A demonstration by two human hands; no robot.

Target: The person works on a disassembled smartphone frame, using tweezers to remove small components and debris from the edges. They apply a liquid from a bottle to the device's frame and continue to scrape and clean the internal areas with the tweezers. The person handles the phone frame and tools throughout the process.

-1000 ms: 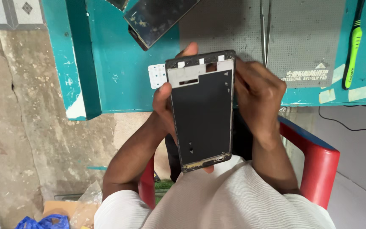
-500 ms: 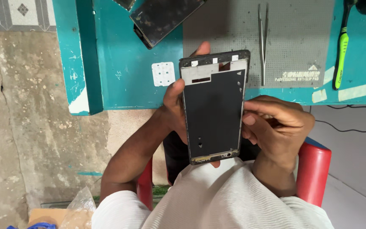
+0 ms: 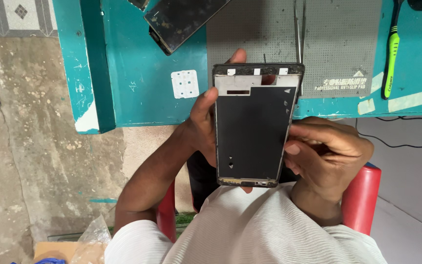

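The right hand [image 3: 330, 151] has slid down to 3 o'clock on the phone frame [image 3: 255, 124], pinching its edge, while the left hand [image 3: 203, 124] holds it.

The single head-worn camera looks steeply down from close above the person's lap, with the left hand [image 3: 202, 128] and right hand [image 3: 329, 152] mid-frame, the teal bench [image 3: 137, 83] just beyond them, and the concrete floor [image 3: 30, 161] left of the left hand.
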